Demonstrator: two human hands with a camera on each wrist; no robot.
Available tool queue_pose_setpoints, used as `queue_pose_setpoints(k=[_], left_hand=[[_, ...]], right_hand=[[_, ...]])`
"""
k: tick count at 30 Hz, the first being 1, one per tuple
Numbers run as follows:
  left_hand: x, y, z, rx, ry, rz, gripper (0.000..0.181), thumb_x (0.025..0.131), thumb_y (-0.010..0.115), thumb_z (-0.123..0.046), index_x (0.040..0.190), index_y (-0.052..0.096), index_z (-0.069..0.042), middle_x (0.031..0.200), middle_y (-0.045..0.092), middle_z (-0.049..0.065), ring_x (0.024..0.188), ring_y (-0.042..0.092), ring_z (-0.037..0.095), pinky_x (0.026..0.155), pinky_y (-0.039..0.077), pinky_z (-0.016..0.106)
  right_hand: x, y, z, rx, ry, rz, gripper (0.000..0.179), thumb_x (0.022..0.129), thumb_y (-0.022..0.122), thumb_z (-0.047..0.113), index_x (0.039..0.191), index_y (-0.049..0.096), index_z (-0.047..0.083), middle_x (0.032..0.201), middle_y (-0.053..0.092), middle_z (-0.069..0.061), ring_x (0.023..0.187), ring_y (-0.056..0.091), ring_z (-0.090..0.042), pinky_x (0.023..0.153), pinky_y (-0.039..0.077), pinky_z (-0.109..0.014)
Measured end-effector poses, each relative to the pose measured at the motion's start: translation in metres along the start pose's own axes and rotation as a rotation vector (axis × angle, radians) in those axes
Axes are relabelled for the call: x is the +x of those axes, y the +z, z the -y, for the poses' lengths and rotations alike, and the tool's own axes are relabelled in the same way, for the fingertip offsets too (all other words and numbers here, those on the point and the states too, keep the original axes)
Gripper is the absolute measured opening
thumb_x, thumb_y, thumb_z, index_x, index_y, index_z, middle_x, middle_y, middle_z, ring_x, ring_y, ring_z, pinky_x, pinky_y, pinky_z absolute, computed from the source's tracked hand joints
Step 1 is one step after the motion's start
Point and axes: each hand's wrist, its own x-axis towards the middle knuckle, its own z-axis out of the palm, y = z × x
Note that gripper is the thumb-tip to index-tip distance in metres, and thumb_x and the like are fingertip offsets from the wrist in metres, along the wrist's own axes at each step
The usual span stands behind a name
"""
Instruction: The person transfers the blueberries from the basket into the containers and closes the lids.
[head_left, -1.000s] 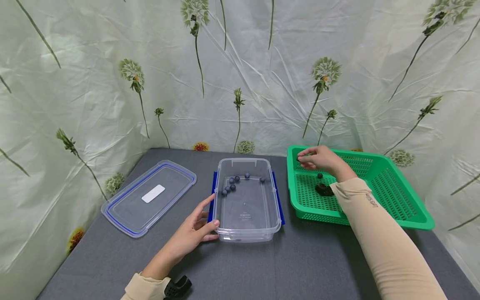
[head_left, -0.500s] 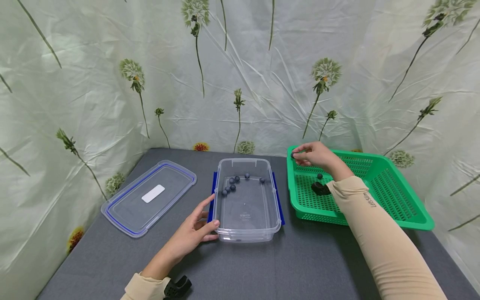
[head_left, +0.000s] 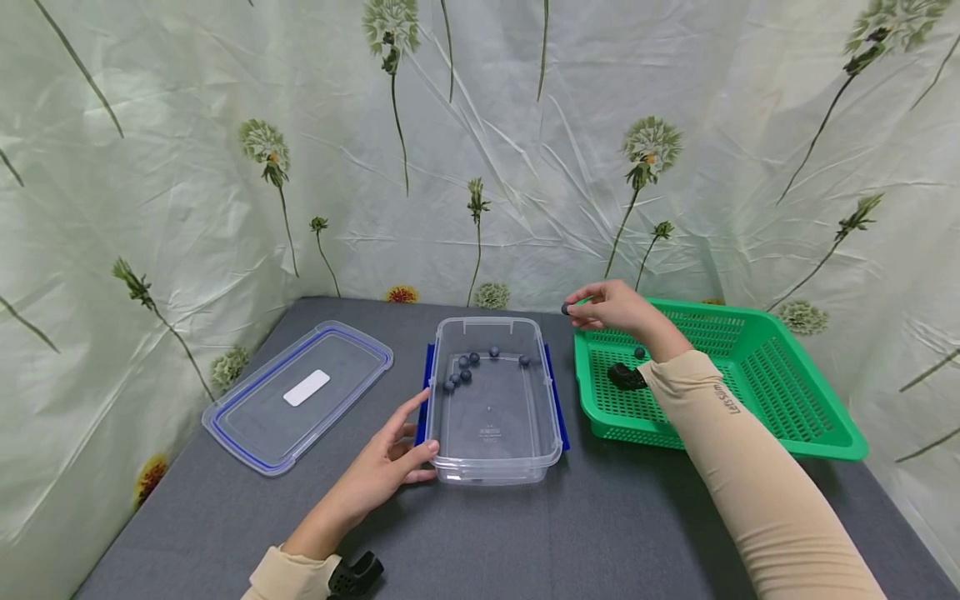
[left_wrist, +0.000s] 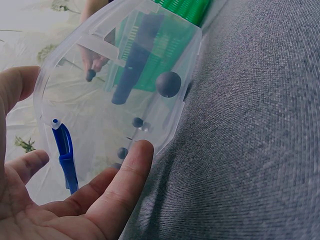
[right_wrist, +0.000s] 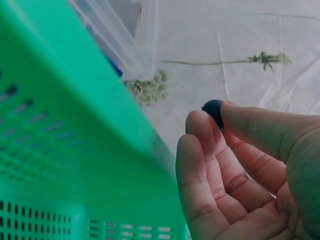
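Note:
Between the thumb and fingertips of my right hand (head_left: pixel 611 307) is a blueberry (right_wrist: pixel 213 111), held at the left rim of the green basket (head_left: pixel 787 379). Another blueberry (head_left: pixel 639 352) lies inside the basket, near the wrist. A clear plastic food container (head_left: pixel 487 433) with blue side latches stands mid-table, holding several blueberries (head_left: pixel 466 376). My left hand (head_left: pixel 386 458) rests against its near left corner, thumb at the rim and fingers loosely spread along the side. In the left wrist view, those fingers lie beside the blue latch (left_wrist: pixel 66 155).
The clear lid (head_left: pixel 262 425) with a blue seal and white label lies left of the container. A grey cloth covers the table (head_left: pixel 480 542). A flower-printed curtain (head_left: pixel 525 208) hangs close behind and at the sides.
My right hand has carried its blueberry leftward, from inside the green basket to just past its left rim. The left hand and the container have stayed in place.

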Motion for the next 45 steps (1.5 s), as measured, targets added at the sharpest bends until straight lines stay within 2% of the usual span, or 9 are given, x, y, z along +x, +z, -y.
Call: queue_pose_setpoints(k=[6,11,14,17,22,29,35,42,45], left_hand=[[0.001,0.0,0.001,0.004,0.004,-0.002,0.079,0.108,0.068,-0.024,0.171,0.022,-0.036,0.16,0.036,0.038,0.136,0.059,0.043,0.096,0.066,0.044],[0.002,0.001,0.002,0.003,-0.01,-0.019,0.079,0.107,0.07,-0.024,0.169,0.025,-0.04,0.158,0.039,0.037,0.134,0.06,0.042,0.095,0.066,0.044],[0.003,0.001,0.003,0.006,-0.014,-0.022,0.079,0.106,0.071,-0.025,0.169,0.025,-0.041,0.157,0.04,0.036,0.134,0.061,0.041,0.095,0.066,0.044],[0.003,0.001,0.003,0.007,-0.017,-0.023,0.079,0.106,0.071,-0.026,0.169,0.025,-0.042,0.157,0.04,0.036,0.133,0.061,0.041,0.095,0.066,0.043],[0.002,0.001,0.003,0.015,-0.023,-0.028,0.079,0.106,0.071,-0.025,0.168,0.026,-0.043,0.157,0.04,0.035,0.133,0.061,0.042,0.094,0.066,0.043],[0.002,0.003,0.001,0.026,-0.023,-0.044,0.079,0.107,0.069,-0.018,0.169,0.026,-0.039,0.156,0.04,0.036,0.132,0.061,0.044,0.093,0.067,0.042],[0.002,0.002,0.001,0.024,-0.026,-0.033,0.077,0.108,0.068,-0.019,0.169,0.026,-0.042,0.157,0.04,0.035,0.133,0.061,0.043,0.095,0.066,0.043],[0.003,0.002,0.002,0.03,-0.026,-0.038,0.077,0.108,0.068,-0.02,0.168,0.026,-0.043,0.157,0.04,0.035,0.133,0.061,0.042,0.095,0.066,0.045],[0.003,0.002,0.002,0.029,-0.027,-0.038,0.077,0.107,0.068,-0.02,0.168,0.027,-0.043,0.157,0.04,0.035,0.132,0.061,0.042,0.095,0.066,0.045]], right_hand=[[0.007,0.011,0.008,-0.015,-0.007,0.014,0.039,0.109,0.066,0.02,0.141,0.064,-0.002,0.106,0.078,-0.005,0.088,0.073,-0.007,0.094,0.064,-0.035],[0.012,0.022,0.013,0.011,-0.018,0.035,0.039,0.108,0.066,0.017,0.14,0.064,-0.003,0.104,0.078,-0.006,0.085,0.073,-0.006,0.083,0.063,-0.026],[0.015,0.029,0.015,0.046,-0.028,0.051,0.038,0.108,0.066,0.014,0.14,0.064,-0.006,0.105,0.078,-0.012,0.082,0.072,-0.006,0.076,0.063,-0.022],[0.017,0.036,0.018,0.061,-0.043,0.071,0.038,0.108,0.065,0.013,0.14,0.063,-0.008,0.105,0.079,-0.014,0.083,0.073,-0.009,0.076,0.064,-0.023],[0.019,0.049,0.023,0.077,-0.047,0.095,0.034,0.107,0.066,0.01,0.137,0.066,-0.006,0.096,0.078,-0.005,0.086,0.075,-0.013,0.086,0.067,-0.034],[0.027,0.068,0.03,0.053,-0.042,0.118,0.033,0.107,0.066,0.009,0.136,0.068,-0.006,0.11,0.079,-0.019,0.084,0.075,-0.011,0.084,0.066,-0.029],[0.035,0.084,0.035,0.025,-0.006,0.139,0.031,0.107,0.065,0.006,0.134,0.069,-0.008,0.112,0.078,-0.021,0.079,0.075,-0.01,0.096,0.066,-0.04],[0.04,0.098,0.038,-0.017,0.031,0.147,0.026,0.107,0.064,0.005,0.13,0.071,-0.006,0.124,0.075,-0.028,0.079,0.077,-0.013,0.077,0.066,-0.024],[0.042,0.102,0.038,-0.032,0.046,0.15,0.028,0.107,0.063,0.006,0.132,0.07,-0.006,0.127,0.073,-0.028,0.086,0.079,-0.019,0.088,0.067,-0.032]])
